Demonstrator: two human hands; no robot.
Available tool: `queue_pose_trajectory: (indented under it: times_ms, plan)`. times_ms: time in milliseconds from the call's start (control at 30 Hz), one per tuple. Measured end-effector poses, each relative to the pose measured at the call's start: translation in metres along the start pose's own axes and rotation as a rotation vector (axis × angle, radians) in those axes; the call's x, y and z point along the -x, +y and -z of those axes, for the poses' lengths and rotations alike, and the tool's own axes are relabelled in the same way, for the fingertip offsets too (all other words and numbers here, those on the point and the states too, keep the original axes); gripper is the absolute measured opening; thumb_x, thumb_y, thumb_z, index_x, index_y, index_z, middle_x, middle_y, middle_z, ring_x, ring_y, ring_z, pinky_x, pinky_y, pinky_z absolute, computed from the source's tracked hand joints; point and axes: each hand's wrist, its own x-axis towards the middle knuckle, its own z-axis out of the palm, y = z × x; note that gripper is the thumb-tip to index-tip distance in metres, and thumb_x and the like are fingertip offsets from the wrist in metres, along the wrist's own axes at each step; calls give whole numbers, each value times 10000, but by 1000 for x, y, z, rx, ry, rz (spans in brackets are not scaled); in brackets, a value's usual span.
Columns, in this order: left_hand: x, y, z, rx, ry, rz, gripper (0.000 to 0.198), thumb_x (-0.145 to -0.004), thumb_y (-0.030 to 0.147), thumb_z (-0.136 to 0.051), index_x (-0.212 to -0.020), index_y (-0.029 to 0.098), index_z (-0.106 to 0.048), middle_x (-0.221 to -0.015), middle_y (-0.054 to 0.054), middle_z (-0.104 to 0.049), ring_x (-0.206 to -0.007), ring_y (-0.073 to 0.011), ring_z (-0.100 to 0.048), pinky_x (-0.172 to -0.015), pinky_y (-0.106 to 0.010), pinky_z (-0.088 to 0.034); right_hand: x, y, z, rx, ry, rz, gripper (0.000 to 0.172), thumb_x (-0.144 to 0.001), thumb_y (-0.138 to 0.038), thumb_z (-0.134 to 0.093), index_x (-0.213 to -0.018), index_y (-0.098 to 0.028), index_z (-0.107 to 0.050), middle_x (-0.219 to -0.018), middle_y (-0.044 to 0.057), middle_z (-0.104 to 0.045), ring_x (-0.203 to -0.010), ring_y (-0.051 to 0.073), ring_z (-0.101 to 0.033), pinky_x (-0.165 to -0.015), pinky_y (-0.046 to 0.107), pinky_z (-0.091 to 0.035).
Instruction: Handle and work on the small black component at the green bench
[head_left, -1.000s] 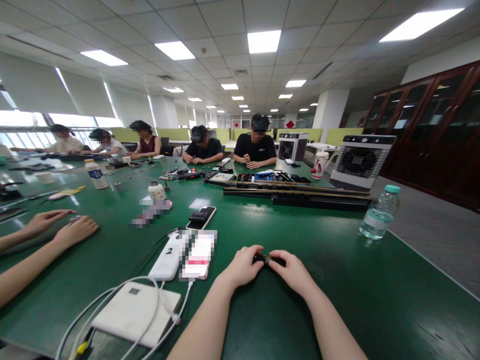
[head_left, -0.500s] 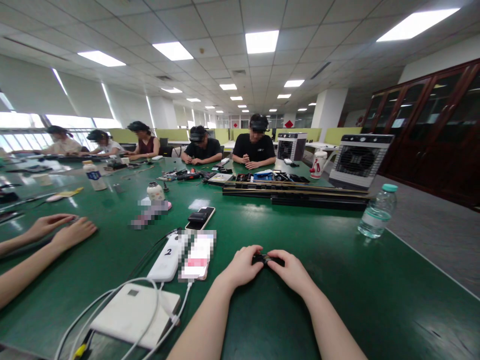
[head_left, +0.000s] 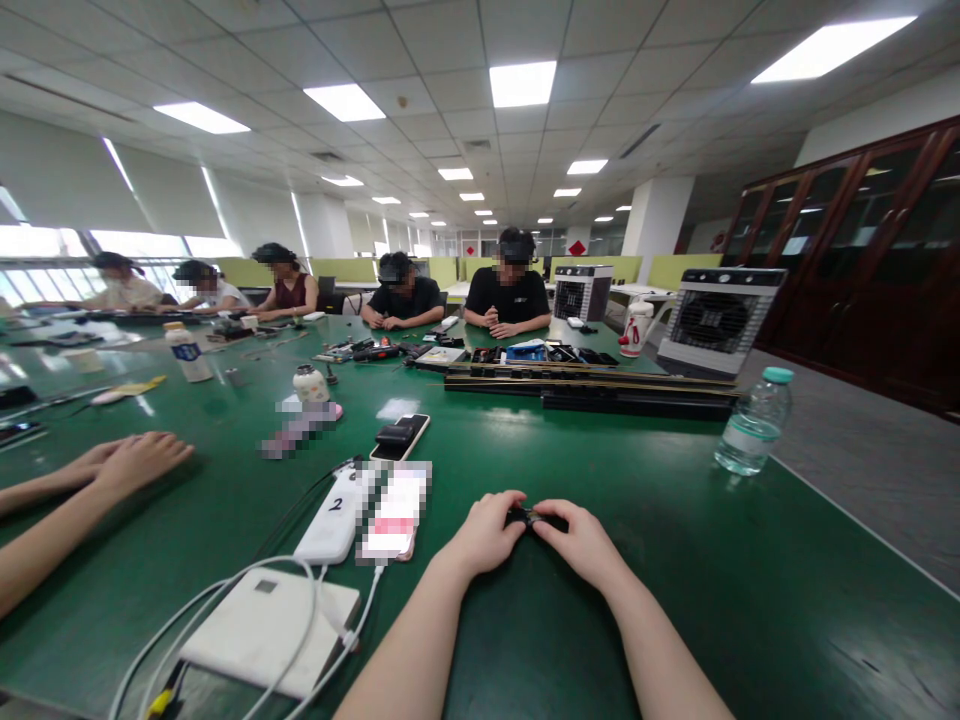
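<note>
A small dark object [head_left: 531, 517] lies low over the green table [head_left: 525, 450], between my two hands. My left hand [head_left: 487, 530] grips its left end with thumb and fingers. On the right end, my right hand [head_left: 581, 538] has its thumb and fingers closed in the same way. My fingers cover much of the object, so its exact shape cannot be made out. Left of my hands lie a phone with a lit screen [head_left: 395, 510] and a white power bank marked 2 [head_left: 330, 520].
A water bottle [head_left: 754, 422] stands at the right. Long black strips [head_left: 592, 385] and tools lie farther back. A white box [head_left: 270, 625] with cables is at the lower left. A neighbour's hands [head_left: 142, 465] rest at the far left; several people sit beyond.
The neighbour's hands at the left have come together, one now over the other. My own hands and the dark object look unmoved.
</note>
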Motion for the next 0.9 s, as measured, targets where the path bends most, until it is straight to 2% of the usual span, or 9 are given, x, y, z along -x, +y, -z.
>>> queue_pose_trajectory:
  times_ms: [467, 900]
  plan:
    - [-1, 0, -2, -9, 40, -18, 378, -815, 250, -521, -1187, 188, -547, -1126, -60, -625, -1060, -230, -540, -949, -350, -416, -1, 3, -2, 12, 33, -39, 320, -725, -306, -590, -1002, -175, -681, -1072, 88, -692, -1031, 238, -617, -955, 368, -444]
    - [0, 0, -1, -10, 27, 5, 369, -827, 273, -511, -1184, 190, -553, -1137, -70, -623, -1089, -241, -528, -969, -367, -399, -1, 4, -2, 14, 21, -50, 327, -739, -337, -574, -998, -169, -683, -1066, 91, -695, -1028, 239, -616, -949, 368, -444]
